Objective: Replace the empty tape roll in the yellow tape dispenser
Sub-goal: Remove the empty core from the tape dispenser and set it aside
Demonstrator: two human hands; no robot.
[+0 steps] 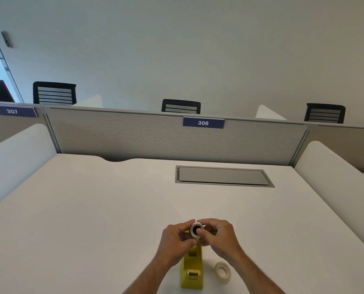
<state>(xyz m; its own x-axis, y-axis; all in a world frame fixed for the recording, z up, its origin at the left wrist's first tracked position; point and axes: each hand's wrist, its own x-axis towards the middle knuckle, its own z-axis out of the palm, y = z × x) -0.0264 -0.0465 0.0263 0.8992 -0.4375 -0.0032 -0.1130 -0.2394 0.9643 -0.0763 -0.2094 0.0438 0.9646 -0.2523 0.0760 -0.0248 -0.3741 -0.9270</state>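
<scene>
While over the table's [92, 209] near edge, left hand [177, 236] and right hand [219, 234] both pinching the empty roll [196, 229] above the yellow dispenser [192, 270]. Likely next: setting it aside, then fetching the fresh tape [223, 272] just right.

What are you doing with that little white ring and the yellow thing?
A person is changing the tape in a yellow tape dispenser that stands on a white desk. The left hand and right hand together hold a small white roll core with a dark centre, just above the dispenser. It looks like the used-up roll. A fresh roll of clear tape lies on the desk right of the dispenser, not yet picked up.
</scene>
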